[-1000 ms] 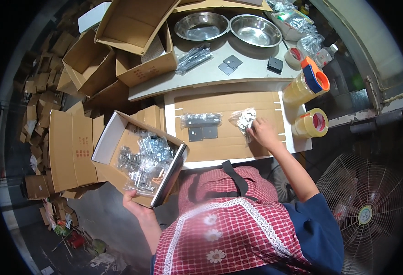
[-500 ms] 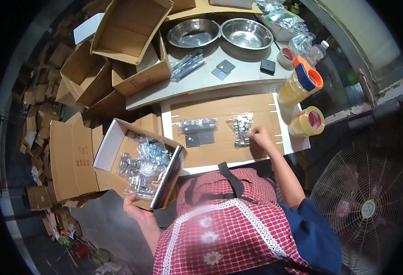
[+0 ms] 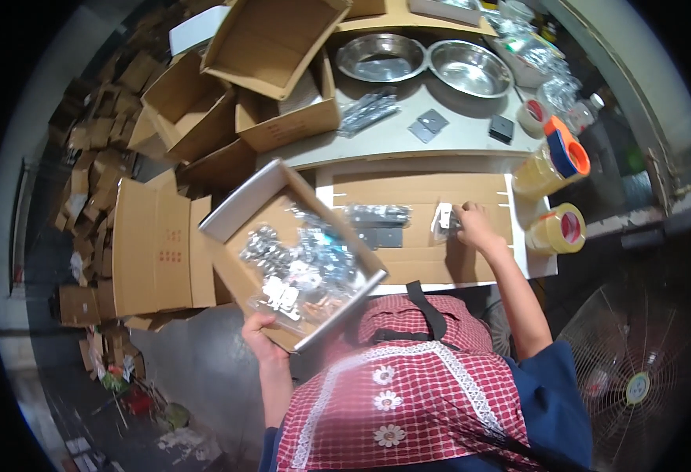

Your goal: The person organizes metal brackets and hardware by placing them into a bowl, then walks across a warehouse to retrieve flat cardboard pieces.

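Observation:
My left hand (image 3: 267,338) grips the near lower corner of a shallow cardboard box (image 3: 239,200), white outside and brown inside. The box is held tilted beside the table's left part. In it lie several clear bags of shiny metal fittings (image 3: 326,256). My right hand (image 3: 475,228) has its fingers closed on a small clear bag of metal hinge-like parts (image 3: 443,219), over the brown cardboard sheet (image 3: 420,271); the fingers hide part of the bag. Left of it on the sheet rest another bag of metal parts (image 3: 377,215) and dark square plates (image 3: 381,237).
Large tape rolls (image 3: 558,228) and an orange-and-blue tape dispenser (image 3: 567,149) stand at the right. Two steel bowls (image 3: 471,69) sit on the raised shelf behind. Open cartons (image 3: 286,126) crowd the left, with another carton (image 3: 152,252) nearer. A fan (image 3: 636,385) is at lower right.
The left hand has raised the box toward the table and turned it. The right hand's fingers have closed further around the small bag, which now looks bunched up. The whole view has shifted.

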`<move>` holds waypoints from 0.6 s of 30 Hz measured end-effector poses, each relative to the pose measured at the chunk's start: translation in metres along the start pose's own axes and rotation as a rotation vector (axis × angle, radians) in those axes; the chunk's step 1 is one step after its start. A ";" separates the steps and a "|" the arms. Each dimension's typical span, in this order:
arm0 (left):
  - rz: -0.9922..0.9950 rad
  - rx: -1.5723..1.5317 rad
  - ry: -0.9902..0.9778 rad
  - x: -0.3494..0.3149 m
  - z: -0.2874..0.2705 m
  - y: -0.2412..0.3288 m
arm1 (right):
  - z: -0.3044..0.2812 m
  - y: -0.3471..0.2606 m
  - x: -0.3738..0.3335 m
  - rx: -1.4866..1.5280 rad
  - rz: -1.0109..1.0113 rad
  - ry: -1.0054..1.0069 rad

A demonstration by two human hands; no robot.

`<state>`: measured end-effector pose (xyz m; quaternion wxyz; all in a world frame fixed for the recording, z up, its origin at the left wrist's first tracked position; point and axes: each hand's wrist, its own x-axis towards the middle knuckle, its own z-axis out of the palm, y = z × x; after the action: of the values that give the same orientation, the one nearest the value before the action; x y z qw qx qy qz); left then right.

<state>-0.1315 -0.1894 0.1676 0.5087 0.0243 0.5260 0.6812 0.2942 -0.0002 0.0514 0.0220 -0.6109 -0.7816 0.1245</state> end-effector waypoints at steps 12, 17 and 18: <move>-0.180 0.019 -0.276 -0.005 0.033 -0.035 | -0.109 -0.174 0.018 -0.217 -0.874 -0.061; -0.208 0.099 -0.279 -0.007 0.039 -0.036 | -0.087 -0.159 0.026 0.098 -0.991 -0.055; -0.204 0.099 -0.279 -0.005 0.036 -0.037 | -0.086 -0.162 0.026 -0.043 -0.963 0.007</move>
<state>-0.0838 -0.1706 0.1593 0.6416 0.0900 0.4827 0.5893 0.1501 0.0030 0.1675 0.0673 -0.1804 -0.9779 0.0820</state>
